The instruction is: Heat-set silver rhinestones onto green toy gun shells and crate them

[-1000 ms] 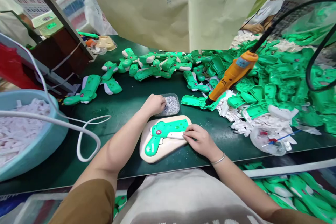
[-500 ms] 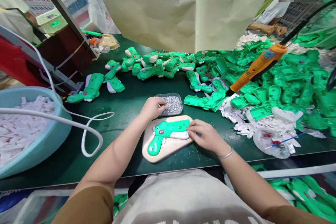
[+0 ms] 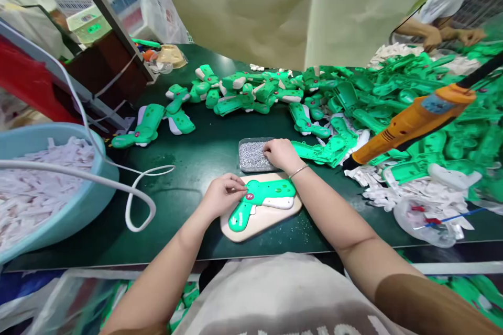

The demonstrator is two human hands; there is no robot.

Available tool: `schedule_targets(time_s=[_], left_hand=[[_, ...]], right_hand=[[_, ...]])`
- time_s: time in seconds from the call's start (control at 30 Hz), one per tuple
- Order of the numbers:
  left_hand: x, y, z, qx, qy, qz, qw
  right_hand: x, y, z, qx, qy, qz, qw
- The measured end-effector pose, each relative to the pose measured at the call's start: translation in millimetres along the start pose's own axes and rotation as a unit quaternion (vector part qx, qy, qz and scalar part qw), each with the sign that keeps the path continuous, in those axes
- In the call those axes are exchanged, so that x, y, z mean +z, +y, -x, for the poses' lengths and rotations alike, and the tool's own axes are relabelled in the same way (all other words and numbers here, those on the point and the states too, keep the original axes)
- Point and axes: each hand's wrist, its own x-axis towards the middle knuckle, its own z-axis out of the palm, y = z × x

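One green plastic toy pistol (image 3: 261, 196) lies flat on a beige shaped board (image 3: 259, 229), its grip toward the person and a white insert (image 3: 283, 202) set along its body, on a dark green worktable (image 3: 204, 167). The left hand (image 3: 223, 196) rests against the pistol's left end, fingers curled and gathered, tips on the green edge; whether they pinch anything cannot be determined. The right hand (image 3: 280, 154), wearing a thin silver bracelet (image 3: 298, 171), lies just above the board with fingers loosely bunched, tips in a metal tray (image 3: 245, 169) of silver beads (image 3: 252, 156); any pinch is hidden. Further green pistol parts (image 3: 251, 95) lie scattered beyond the tray, and a large heap of green shells (image 3: 393, 84) lies to the right, beside an orange corded hand tool (image 3: 412, 128). A blue basin (image 3: 92, 199) of pale scraps stands at the table's left edge. A co-worker's hands (image 3: 444, 36) show at the far right.
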Motion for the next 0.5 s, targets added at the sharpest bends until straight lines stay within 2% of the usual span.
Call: schedule_targets(time_s=[0.23,0.4,0.5], left_hand=[[-9.4,0.8,-8.4,-0.036,-0.039,0.016,0.998],[-17.4,5.0,-23.0,-0.049,-0.122,-0.001,0.991],[-25.9,8.8,-32.1,-0.064,-0.174,-0.033,0.982]], right_hand=[[5.7,10.8,21.0,-0.005,0.072,-0.073,0.995],[8.8,8.2,24.8,-0.019,0.062,-0.072,0.995],[8.3,12.0,31.8,-0.049,0.084,-0.111,0.989]])
